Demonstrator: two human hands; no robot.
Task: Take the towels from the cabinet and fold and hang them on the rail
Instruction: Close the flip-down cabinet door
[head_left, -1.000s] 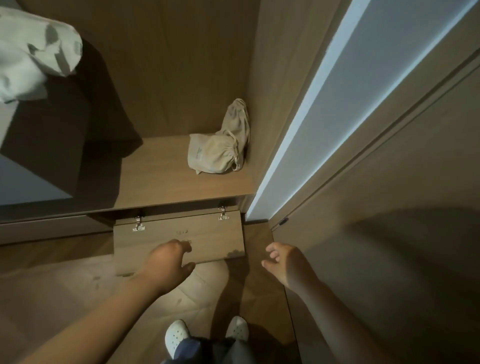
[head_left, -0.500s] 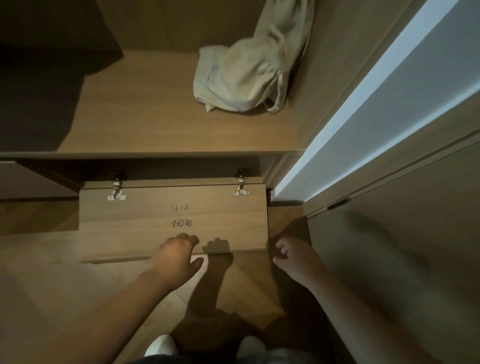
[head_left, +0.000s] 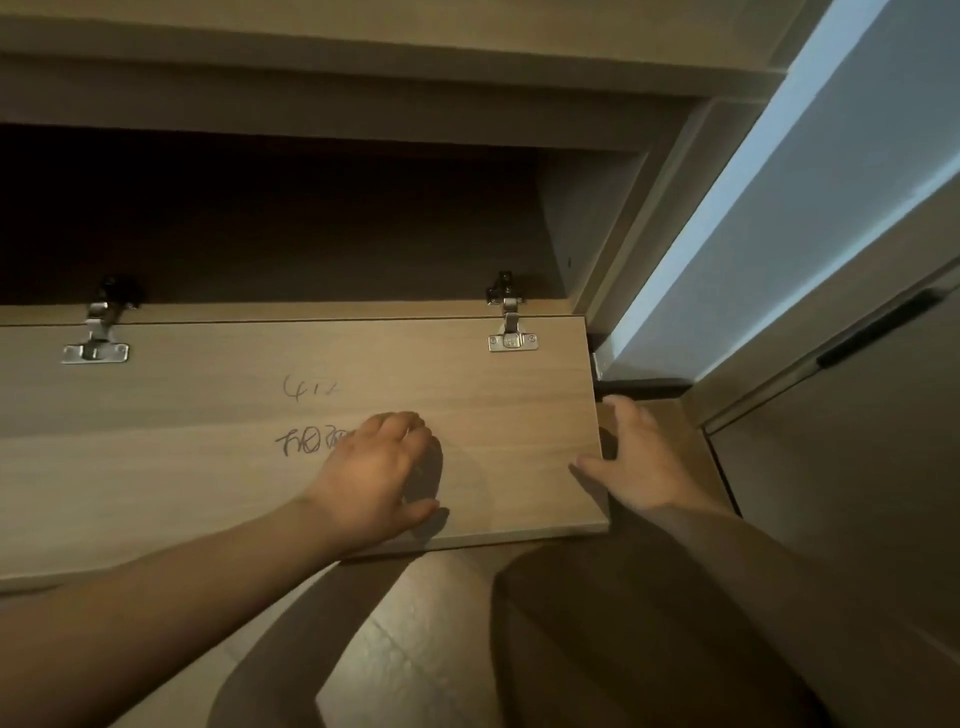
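A low wooden cabinet door lies folded down flat, hinged along its far edge by two metal hinges. Pen marks are written on its inner face. Behind it the compartment is dark and I cannot see any towel inside. My left hand hovers over or rests on the door panel, fingers apart, holding nothing. My right hand is at the door's right edge, fingers spread, thumb on the panel. No rail is in view.
A shelf edge runs across the top above the compartment. A pale wall strip rises on the right beside a brown door or panel with a dark recessed handle. Wooden floor lies below.
My view has dropped and moved closer to the low compartment; the shelf with the cloth bag has left the frame. Both hands moved forward onto the folded-down door.
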